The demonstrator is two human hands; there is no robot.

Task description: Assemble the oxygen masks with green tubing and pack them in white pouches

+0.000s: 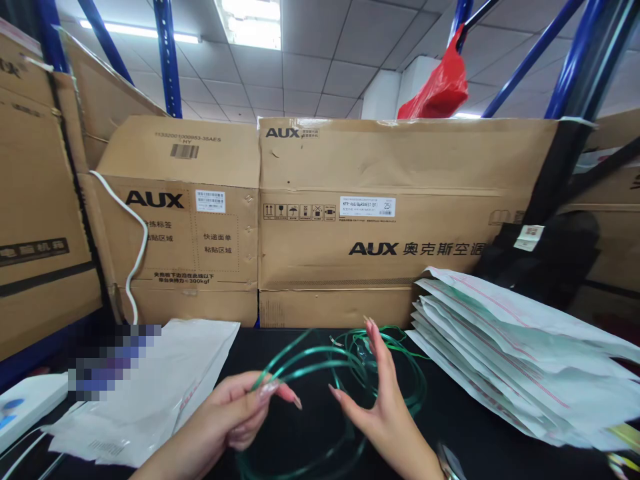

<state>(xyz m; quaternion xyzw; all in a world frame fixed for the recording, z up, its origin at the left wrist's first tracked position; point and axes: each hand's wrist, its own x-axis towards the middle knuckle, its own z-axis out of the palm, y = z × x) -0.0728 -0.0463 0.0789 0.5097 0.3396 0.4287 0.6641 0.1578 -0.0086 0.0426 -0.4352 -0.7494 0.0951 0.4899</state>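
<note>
My left hand (245, 410) pinches several strands of a shiny green cord (320, 355), thin and looped like plastic tubing or strapping. The loops run to the right behind my right hand (383, 400), and some hang blurred below my left hand. My right hand is raised with thumb and fingers spread apart, holding nothing. More green coils (417, 380) lie on the black table (305, 433) behind and beside it. A small clear piece among those coils is too unclear to name.
White mailing bags (500, 360) are stacked at the right, with more white bags (150, 393) at the left. A white power strip (30, 407) sits far left. AUX cartons (400, 267) wall off the back. A red plastic bag (440, 83) hangs from the blue rack (167, 60).
</note>
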